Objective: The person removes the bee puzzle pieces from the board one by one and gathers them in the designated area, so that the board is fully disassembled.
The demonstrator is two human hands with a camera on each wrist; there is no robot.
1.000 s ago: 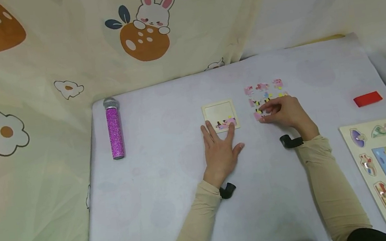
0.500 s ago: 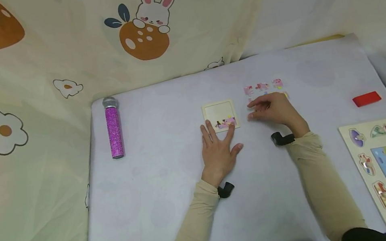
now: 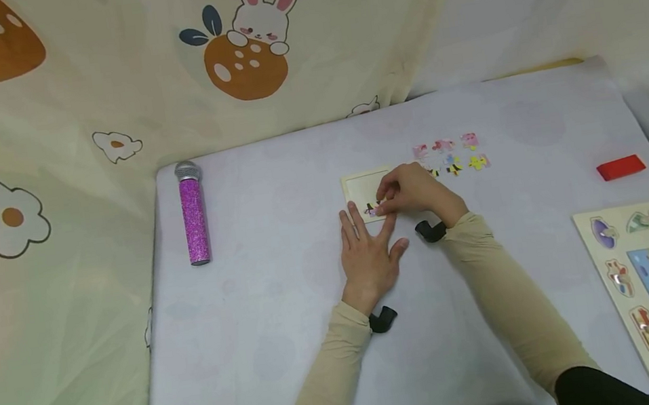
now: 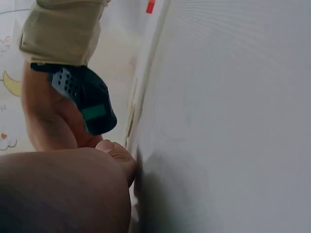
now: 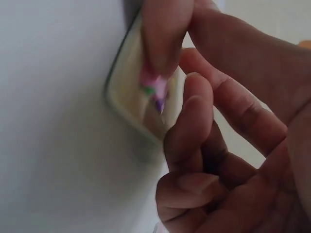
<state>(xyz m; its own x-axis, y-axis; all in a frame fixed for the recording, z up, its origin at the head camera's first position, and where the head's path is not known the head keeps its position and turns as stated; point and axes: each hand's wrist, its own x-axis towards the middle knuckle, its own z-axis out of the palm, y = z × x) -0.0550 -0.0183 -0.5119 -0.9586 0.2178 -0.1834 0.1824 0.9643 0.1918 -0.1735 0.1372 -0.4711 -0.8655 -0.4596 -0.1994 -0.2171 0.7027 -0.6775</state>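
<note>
A small cream puzzle tray (image 3: 362,188) lies mid-table, with printed pieces (image 3: 371,210) along its near edge. My left hand (image 3: 367,262) rests with fingers spread, fingertips on the tray's near rim. Over the tray's right side, my right hand (image 3: 418,188) pinches a puzzle piece that its fingers mostly hide. The right wrist view has pink, green and purple print (image 5: 154,87) right under a fingertip, inside the tray. Right of the tray, loose puzzle pieces (image 3: 454,165) lie in rows.
A purple glittery microphone (image 3: 194,219) lies at the table's left. To the right are a red block (image 3: 621,167) and a large picture puzzle board (image 3: 593,270) at the near corner. A patterned cloth (image 3: 116,66) hangs behind the table.
My right hand has moved left from the loose pieces to the tray, taking a pink piece from their near-left corner. The left hand has stayed on the tray's rim.
</note>
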